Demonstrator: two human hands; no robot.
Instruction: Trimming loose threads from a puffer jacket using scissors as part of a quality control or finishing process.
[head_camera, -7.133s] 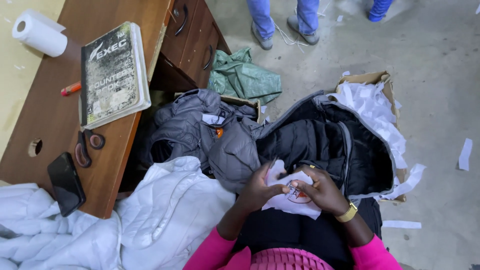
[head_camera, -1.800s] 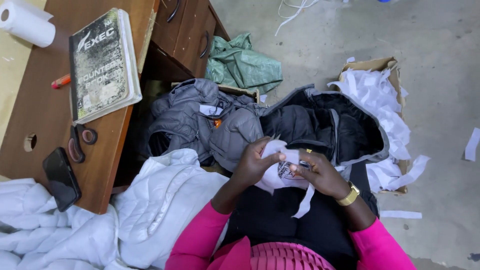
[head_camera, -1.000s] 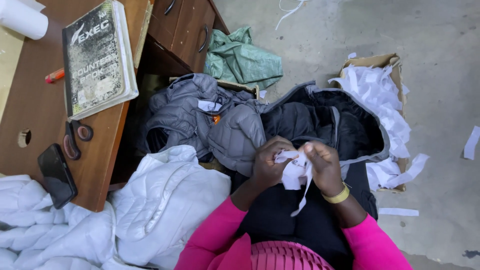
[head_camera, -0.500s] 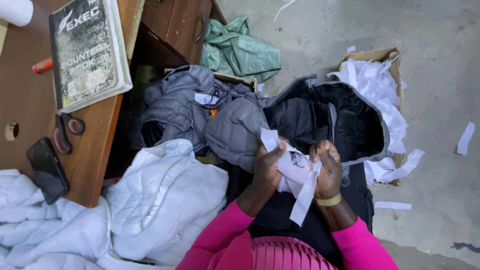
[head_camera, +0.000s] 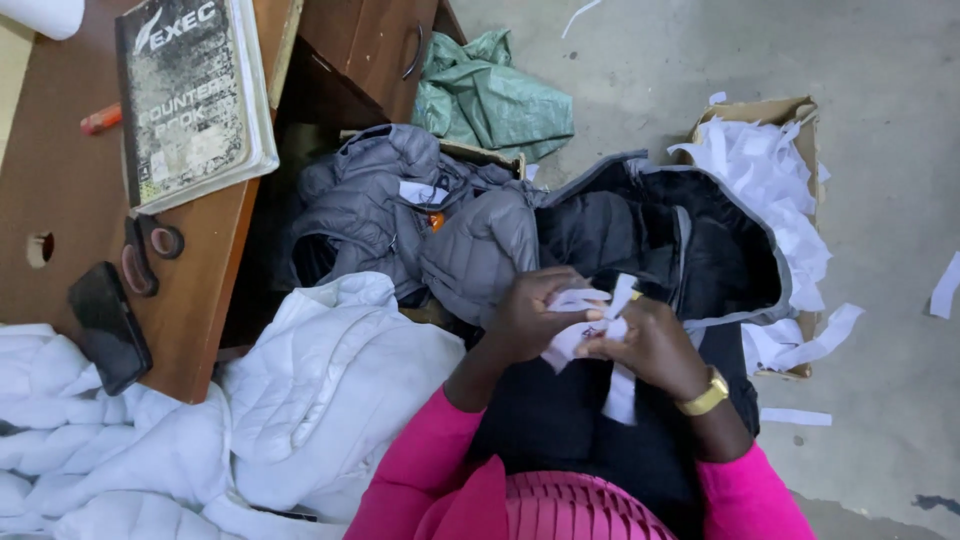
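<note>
Both my left hand (head_camera: 535, 315) and right hand (head_camera: 650, 345) pinch a crumpled white paper label with dangling strip (head_camera: 590, 325) above the black padded jacket (head_camera: 640, 240) on my lap, steadying it for handling.

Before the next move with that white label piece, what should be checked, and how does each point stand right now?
1. Both hands on the white label piece: ok; left hand and right hand pinch it.
2. Loose strip hangs clear: ok.
3. Black jacket under the hands: ok.
4. Cardboard box of white scraps beside the right hand: ok.
5. Scissors within reach on the desk: cannot tell.
</note>
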